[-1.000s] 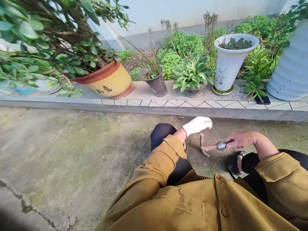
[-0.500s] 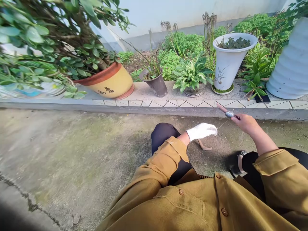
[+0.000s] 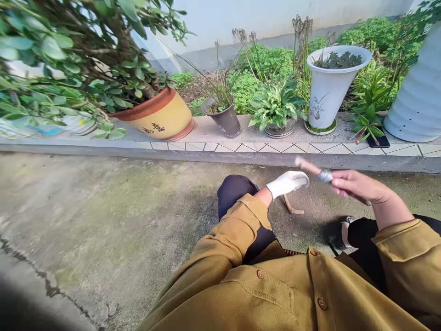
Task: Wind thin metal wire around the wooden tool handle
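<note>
My right hand (image 3: 356,186) is closed around the near part of a pale wooden stick (image 3: 308,165), bare of any glove. Silvery wire (image 3: 325,175) is wound in a tight coil round the stick just ahead of my fingers. The stick's far end is blurred by motion and points up and left. My left hand (image 3: 287,183), in a white glove, is curled shut a little left of the coil; the thin strand it held a moment before is too fine to make out now. A bent brown piece of wood (image 3: 292,207) shows just below the glove.
A low tiled ledge (image 3: 213,147) runs across in front of me. On it stand a yellow pot (image 3: 165,117), a small dark pot (image 3: 227,120), a leafy plant (image 3: 275,108), a tall white pot (image 3: 322,96) and a dark phone-like slab (image 3: 379,140). Concrete ground (image 3: 120,220) lies below.
My right hand has turned over, and the stick has swung its far end left and slightly down. The gloved left hand has shifted slightly up and left.
</note>
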Motion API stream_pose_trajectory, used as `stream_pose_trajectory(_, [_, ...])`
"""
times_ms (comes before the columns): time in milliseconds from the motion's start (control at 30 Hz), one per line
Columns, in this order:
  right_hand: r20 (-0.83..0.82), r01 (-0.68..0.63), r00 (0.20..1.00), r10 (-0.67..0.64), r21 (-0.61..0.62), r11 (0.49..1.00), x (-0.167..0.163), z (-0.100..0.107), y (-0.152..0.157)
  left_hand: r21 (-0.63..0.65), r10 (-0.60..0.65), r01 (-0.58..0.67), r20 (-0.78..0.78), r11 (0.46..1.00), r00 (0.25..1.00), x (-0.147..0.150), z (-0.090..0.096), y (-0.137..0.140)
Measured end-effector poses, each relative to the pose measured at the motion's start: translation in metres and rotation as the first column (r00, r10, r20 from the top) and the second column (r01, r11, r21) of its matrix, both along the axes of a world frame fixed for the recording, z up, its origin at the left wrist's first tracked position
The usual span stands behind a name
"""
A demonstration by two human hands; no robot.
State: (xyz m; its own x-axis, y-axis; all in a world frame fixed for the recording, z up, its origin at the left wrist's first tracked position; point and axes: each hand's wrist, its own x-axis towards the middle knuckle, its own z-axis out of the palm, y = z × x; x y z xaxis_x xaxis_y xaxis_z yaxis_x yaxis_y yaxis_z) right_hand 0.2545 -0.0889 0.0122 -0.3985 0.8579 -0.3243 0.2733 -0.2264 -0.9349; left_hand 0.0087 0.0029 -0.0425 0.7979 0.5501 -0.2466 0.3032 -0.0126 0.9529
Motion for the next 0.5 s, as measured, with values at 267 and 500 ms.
stream_pose_trajectory(267, [0.657, 0.262, 0.667, -0.351, 0.234, 0.936, 0.021, -0.041, 0.026, -0.033, -0.295, 0.295, 0.006, 0.955, 0.955, -0.002, -0.002, -0.005])
stream_pose_trajectory(500, [0.883, -0.197, 0.405, 0.235, -0.167, 0.966, -0.02, -0.049, 0.015, -0.018, -0.313, 0.313, 0.012, 0.949, 0.95, 0.002, -0.007, -0.004])
